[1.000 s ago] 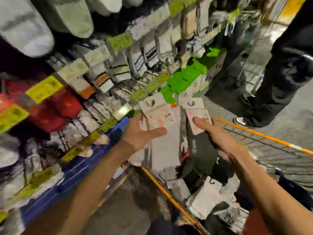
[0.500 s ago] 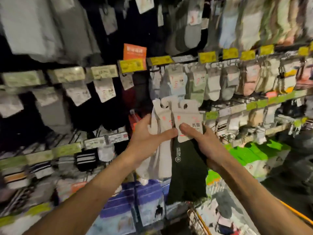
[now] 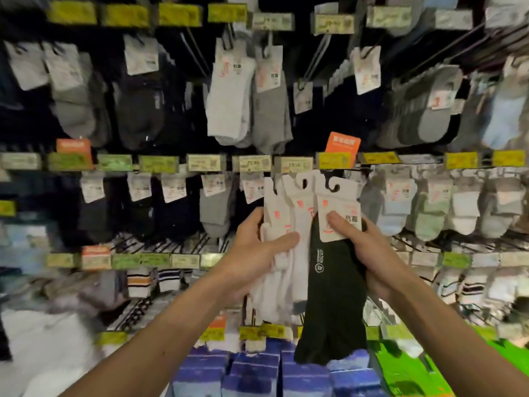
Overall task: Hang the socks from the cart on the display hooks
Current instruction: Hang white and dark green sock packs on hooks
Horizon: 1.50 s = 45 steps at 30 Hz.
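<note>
While many hanging socks (image 3: 229,101) are seen on the display hooks (image 3: 319,57) across the far wall, the job is judged not yet done. A bunch of white socks (image 3: 276,296) is gripped by the left hand (image 3: 252,253), with the thumb pressed over the cards. Just to its right, a black sock (image 3: 332,296) is pinched at its card (image 3: 335,199) by the right hand (image 3: 369,253). Both are held up near the middle row, and neither is on a hook yet.

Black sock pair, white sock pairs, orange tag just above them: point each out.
Black sock pair (image 3: 335,296): head view, dark fabric below its card.
White sock pairs (image 3: 299,272): head view, white fabric below their cards.
Orange tag (image 3: 342,143): head view, tag's centre.
</note>
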### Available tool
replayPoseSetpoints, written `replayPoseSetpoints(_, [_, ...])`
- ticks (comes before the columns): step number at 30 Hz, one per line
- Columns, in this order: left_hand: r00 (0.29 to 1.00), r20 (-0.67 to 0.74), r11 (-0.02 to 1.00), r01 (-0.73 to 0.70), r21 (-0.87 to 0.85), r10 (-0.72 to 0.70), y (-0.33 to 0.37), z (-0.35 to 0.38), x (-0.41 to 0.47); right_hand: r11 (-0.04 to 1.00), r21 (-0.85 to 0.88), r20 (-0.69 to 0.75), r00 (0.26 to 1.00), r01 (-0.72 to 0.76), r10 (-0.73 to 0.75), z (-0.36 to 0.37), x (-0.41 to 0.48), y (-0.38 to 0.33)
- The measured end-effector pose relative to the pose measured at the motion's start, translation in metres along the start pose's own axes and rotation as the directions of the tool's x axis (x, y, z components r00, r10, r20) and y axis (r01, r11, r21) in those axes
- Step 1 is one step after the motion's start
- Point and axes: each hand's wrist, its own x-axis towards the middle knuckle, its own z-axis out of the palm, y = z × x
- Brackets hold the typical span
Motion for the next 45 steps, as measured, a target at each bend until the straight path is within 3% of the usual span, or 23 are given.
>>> replayPoseSetpoints(7, [0.990,-0.116,0.997,-0.073,0.024,0.075,0.029,-0.028,0.014,0.998,-0.041,0.070,0.997,0.043,-0.040,0.022,0.029,-0.036])
replayPoseSetpoints(12, [0.998,-0.053,0.994,-0.021,-0.105,0.016,0.051,-0.037,0.037,0.994,-0.071,0.100,0.992,0.089,-0.082,0.029,0.055,-0.065])
replayPoseSetpoints(17, [0.997,-0.019,0.987,-0.082,-0.138,0.080,0.065,-0.038,0.069,0.984,-0.090,0.154,0.979,0.152,-0.137,0.025,0.083,-0.087])
replayPoseSetpoints(25, [0.965,-0.171,0.980,-0.199,0.009,0.198,0.111,-0.036,0.115,0.952,-0.137,0.185,0.951,0.274,-0.247,0.006,0.131,-0.136])
replayPoseSetpoints(33, [0.905,-0.329,0.959,-0.223,0.172,0.270,0.125,-0.036,0.143,0.933,-0.140,0.276,0.918,0.332,-0.285,0.014,0.164,-0.136])
replayPoseSetpoints(45, [0.805,-0.311,0.830,-0.354,0.431,0.505,0.178,-0.079,0.218,0.906,-0.121,0.228,0.900,0.405,-0.372,0.054,0.215,-0.136])
